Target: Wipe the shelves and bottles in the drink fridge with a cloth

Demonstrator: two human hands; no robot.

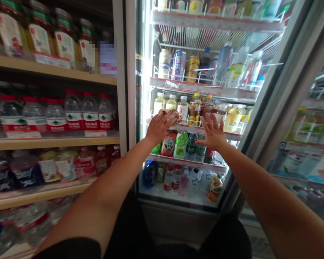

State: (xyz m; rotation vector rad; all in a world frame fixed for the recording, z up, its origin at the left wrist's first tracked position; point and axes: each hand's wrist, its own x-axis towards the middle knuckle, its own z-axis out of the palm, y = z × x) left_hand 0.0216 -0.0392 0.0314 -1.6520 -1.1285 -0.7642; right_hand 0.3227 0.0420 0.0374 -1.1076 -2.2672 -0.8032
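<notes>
Head view: left hand [159, 126] has grip curled over crumpled cloth [175, 116], apparently against glass door [191, 43], bottles [196, 106] behind. Right hand [215, 137] empty, grip wide, fingers spread. Work seems under way; how much is done or left, cannot tell.

That cloth [174, 118] looks soft and matt, rumpled into loose folds, while the glass door [139, 108] behind it is smooth and shiny. The upright [272, 118] to the right is grey metal with a dull sheen. Inside, the shelf rack [205, 34] is thin wire, seemingly coated white, and the blue can [179, 64] and gold can [193, 67] have a slick metallic gleam. Over on the left, the shelf edge [51, 144] looks like pale, matt wood, and the water bottles [75, 104] are clear, glossy plastic with smooth red caps [71, 92]. The black sleeve [70, 248] is plain matt fabric.
</notes>
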